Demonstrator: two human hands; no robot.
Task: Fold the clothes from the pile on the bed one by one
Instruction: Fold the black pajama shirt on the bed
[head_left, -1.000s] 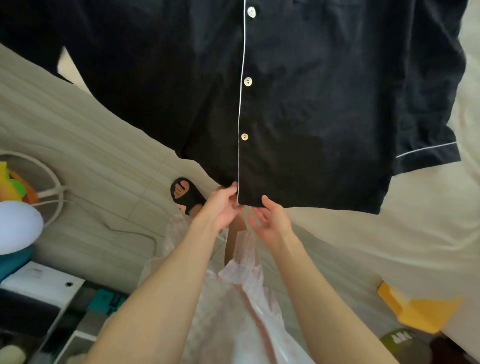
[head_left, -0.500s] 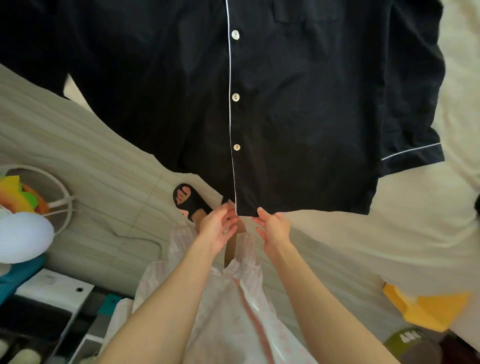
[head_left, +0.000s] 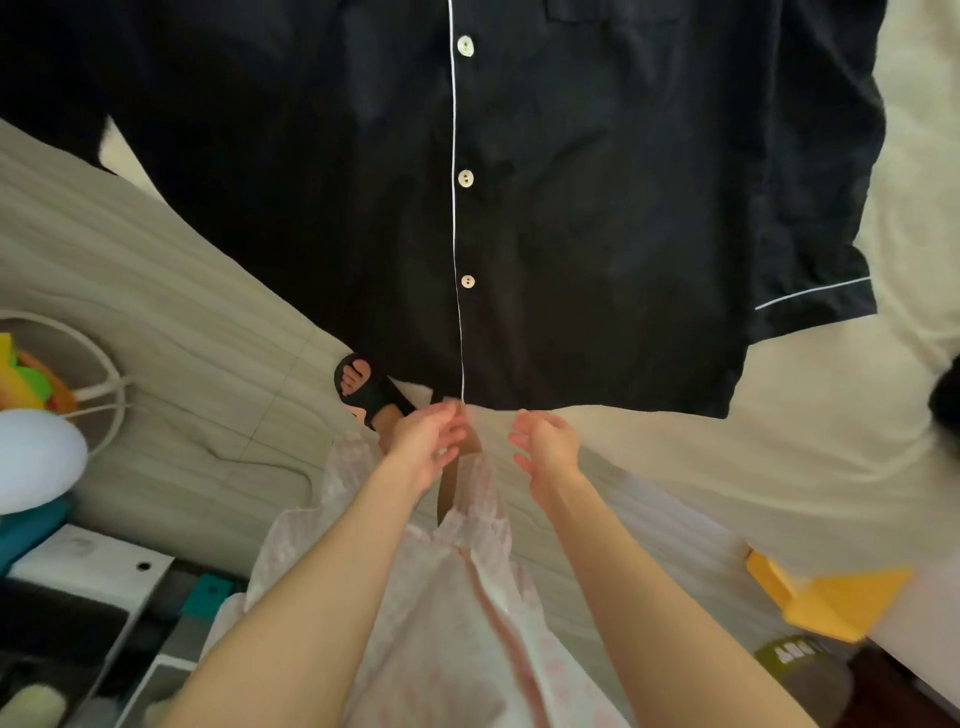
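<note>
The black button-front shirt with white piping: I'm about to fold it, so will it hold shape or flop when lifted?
The black button-front shirt with white piping probably flops: it lies spread flat with soft creases. It looks thin, so likely light. The buttoned front should keep both panels together.

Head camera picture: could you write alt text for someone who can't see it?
A black button-up shirt with white piping lies spread on a cream bed, seen from above. The person's left hand and right hand hover open just below its bottom hem, holding nothing. A foot in a black sandal stands on the pale floor.
</note>
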